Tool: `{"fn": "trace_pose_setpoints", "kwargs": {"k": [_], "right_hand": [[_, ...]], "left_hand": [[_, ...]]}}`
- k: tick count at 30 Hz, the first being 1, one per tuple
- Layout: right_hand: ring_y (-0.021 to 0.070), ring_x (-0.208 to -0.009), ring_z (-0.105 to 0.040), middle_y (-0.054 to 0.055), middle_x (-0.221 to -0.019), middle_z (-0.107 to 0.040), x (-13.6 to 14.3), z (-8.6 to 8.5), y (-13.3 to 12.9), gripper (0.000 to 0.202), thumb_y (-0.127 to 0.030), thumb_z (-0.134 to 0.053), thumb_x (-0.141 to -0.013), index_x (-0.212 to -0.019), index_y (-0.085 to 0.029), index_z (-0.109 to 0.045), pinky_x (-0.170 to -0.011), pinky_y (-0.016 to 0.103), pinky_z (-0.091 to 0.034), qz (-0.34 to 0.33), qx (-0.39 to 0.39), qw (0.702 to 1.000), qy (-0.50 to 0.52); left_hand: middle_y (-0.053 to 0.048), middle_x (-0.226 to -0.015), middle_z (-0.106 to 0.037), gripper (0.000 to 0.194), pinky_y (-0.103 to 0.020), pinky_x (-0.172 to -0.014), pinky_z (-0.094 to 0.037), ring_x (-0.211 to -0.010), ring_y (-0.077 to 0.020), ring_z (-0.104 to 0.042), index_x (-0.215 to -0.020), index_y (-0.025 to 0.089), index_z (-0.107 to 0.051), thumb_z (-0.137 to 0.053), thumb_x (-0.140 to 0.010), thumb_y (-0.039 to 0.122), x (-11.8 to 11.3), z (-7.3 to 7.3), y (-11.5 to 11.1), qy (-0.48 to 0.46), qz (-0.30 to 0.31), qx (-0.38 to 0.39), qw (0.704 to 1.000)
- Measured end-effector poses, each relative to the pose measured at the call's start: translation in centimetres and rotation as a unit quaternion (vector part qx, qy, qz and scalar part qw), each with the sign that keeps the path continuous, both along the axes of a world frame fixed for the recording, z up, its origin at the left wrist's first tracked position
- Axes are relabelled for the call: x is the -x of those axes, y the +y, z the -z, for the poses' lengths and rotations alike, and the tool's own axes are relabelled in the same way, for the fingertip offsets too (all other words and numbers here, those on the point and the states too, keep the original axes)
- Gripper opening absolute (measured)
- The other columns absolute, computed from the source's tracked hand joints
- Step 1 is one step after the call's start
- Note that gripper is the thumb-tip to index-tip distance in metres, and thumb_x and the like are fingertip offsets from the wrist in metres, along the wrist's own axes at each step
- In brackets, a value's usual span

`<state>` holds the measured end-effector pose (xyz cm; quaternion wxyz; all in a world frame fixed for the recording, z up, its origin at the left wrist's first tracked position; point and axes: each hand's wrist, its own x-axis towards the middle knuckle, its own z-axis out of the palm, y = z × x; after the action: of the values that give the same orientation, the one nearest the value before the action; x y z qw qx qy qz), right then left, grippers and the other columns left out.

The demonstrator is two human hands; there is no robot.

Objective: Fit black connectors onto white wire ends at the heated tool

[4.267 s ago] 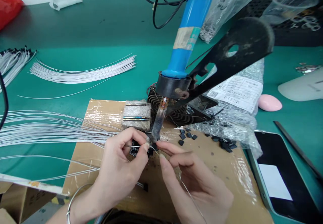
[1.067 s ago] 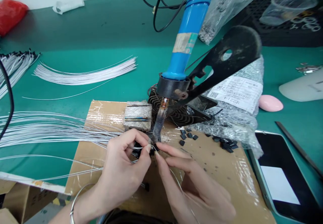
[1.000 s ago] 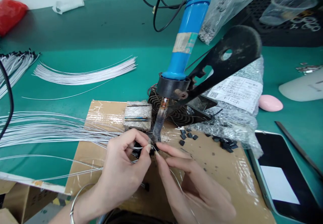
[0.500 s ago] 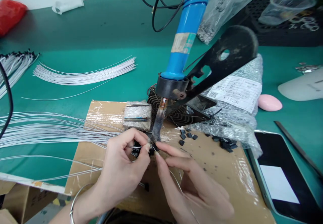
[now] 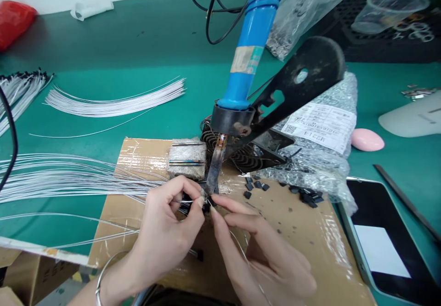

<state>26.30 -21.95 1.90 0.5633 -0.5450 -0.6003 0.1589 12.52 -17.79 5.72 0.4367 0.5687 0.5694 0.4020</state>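
Note:
A blue-handled soldering iron [image 5: 245, 53] hangs tip-down in a black bracket [image 5: 303, 76], its dark tip [image 5: 214, 172] just above my fingertips. My left hand [image 5: 168, 232] is closed in a pinch on a thin white wire [image 5: 186, 201], whose end lies close under the tip. From the right, my right hand [image 5: 262, 251] pinches a thin silvery solder wire [image 5: 238, 239] between thumb and fingers; the strand trails down across the palm. Its end reaches the tip area, but I cannot tell whether it touches. Small black pieces partly show behind my left fingers.
White wires [image 5: 82, 184] fan out leftward from the cardboard [image 5: 144, 152]; another bundle [image 5: 113, 101] lies behind. A sponge block [image 5: 188, 159] and a black fan [image 5: 241, 156] stand near the tip. Black bits [image 5: 310, 196], bubble wrap [image 5: 322, 127] and a phone [image 5: 382, 223] are at right.
The soldering iron and its bracket have shifted slightly to the left. My right hand has edged left a little with the solder wire. My left hand stays nearly still.

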Motion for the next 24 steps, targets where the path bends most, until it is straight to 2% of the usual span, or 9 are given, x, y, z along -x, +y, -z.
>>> {"fn": "trace_pose_setpoints", "kwargs": {"k": [6, 12, 17, 20, 24], "right_hand": [[0.0136, -0.075, -0.083, 0.003, -0.094, -0.086, 0.13, -0.29, 0.12, 0.017, -0.005, -0.079, -0.088, -0.088, -0.021, -0.073, -0.074, 0.018, -0.065, 0.009, 0.014, 1.000, 0.001], [0.0153, -0.071, -0.084, 0.002, -0.088, -0.086, 0.16, -0.23, 0.26, 0.018, -0.004, -0.078, -0.088, -0.087, -0.021, -0.073, -0.069, 0.019, -0.066, 0.008, -0.006, 1.000, 0.000], [0.0138, -0.076, -0.083, 0.003, -0.092, -0.086, -0.02, 0.10, 0.10, 0.017, -0.005, -0.077, -0.088, -0.087, -0.021, -0.071, -0.074, 0.018, -0.064, 0.004, 0.000, 1.000, 0.001], [0.0136, -0.079, -0.083, 0.003, -0.094, -0.086, 0.01, 0.20, -0.20, 0.018, -0.005, -0.077, -0.089, -0.087, -0.022, -0.070, -0.076, 0.018, -0.063, -0.007, 0.024, 1.000, 0.002], [0.0170, -0.084, -0.083, 0.006, -0.101, -0.086, 0.05, 0.15, -0.67, 0.017, -0.010, -0.075, -0.092, -0.085, -0.023, -0.068, -0.080, 0.025, -0.065, -0.015, 0.069, 0.997, 0.034]], "left_hand": [[0.000, -0.071, -0.072, 0.016, -0.021, -0.058, -0.054, -0.066, -0.0136, -0.067, -0.070, 0.022, -0.066, -0.062, -0.084, 0.014, -0.10, -0.27, -0.09, -0.011, -0.001, -0.002, 1.000], [-0.001, -0.072, -0.074, 0.016, -0.021, -0.059, -0.055, -0.065, -0.0134, -0.067, -0.069, 0.021, -0.066, -0.063, -0.083, 0.014, -0.25, -0.39, -0.06, -0.015, -0.009, 0.004, 1.000], [-0.001, -0.073, -0.074, 0.014, -0.021, -0.059, -0.054, -0.066, -0.0139, -0.067, -0.070, 0.021, -0.066, -0.063, -0.083, 0.016, -0.11, -0.23, 0.01, -0.011, -0.006, 0.008, 1.000], [-0.002, -0.074, -0.074, 0.013, -0.021, -0.058, -0.053, -0.065, -0.0136, -0.066, -0.071, 0.021, -0.066, -0.062, -0.083, 0.016, -0.01, -0.03, -0.03, -0.005, -0.002, 0.016, 1.000], [-0.003, -0.076, -0.074, 0.014, -0.022, -0.058, -0.051, -0.065, -0.0136, -0.065, -0.071, 0.020, -0.065, -0.062, -0.085, 0.018, 0.26, 0.16, -0.26, 0.007, 0.005, 0.030, 1.000]]}}
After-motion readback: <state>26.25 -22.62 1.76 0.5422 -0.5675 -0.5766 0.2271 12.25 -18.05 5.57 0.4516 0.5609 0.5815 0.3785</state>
